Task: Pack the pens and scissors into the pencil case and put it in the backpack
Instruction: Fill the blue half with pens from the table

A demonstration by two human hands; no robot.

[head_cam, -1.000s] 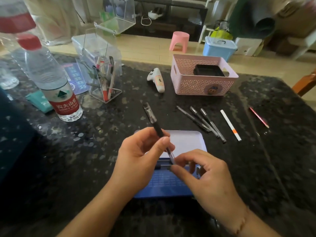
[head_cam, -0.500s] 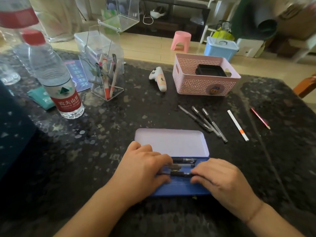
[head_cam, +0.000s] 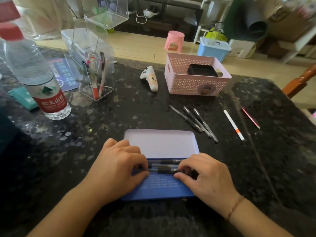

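So we're mid-packing here: the blue pencil case (head_cam: 159,189) lies open on the near edge of the counter (head_cam: 119,113) with its pale lid flipped toward the far side, and both hands are settling a pen (head_cam: 164,171) in beside two others already in the tray. The left hand (head_cam: 116,170) has its grip pinched on one end, the right hand (head_cam: 206,177) on the other. Next move, I'd guess, is grabbing the loose pens (head_cam: 196,121) off to the far right; no scissors or backpack in sight.
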